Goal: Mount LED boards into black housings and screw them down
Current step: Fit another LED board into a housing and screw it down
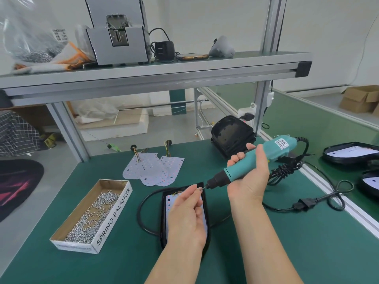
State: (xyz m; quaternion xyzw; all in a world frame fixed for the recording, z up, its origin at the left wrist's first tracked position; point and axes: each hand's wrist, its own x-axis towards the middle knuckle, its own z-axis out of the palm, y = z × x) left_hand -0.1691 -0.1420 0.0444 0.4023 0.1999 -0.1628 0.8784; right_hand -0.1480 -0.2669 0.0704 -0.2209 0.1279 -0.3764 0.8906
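Cardboard box (113,218) lettered SPRING BALANCER, right hand (251,181) gripping teal screwdriver (238,170)

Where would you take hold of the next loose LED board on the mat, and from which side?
Probably its near rounded end, pinched from the person's side. The loose LED boards lie flat and overlapping, so an edge resting on a neighbour offers a lip, and the wires sit at the far end. Both hands are busy: left hand pinches a screw, right hand grips the screwdriver.
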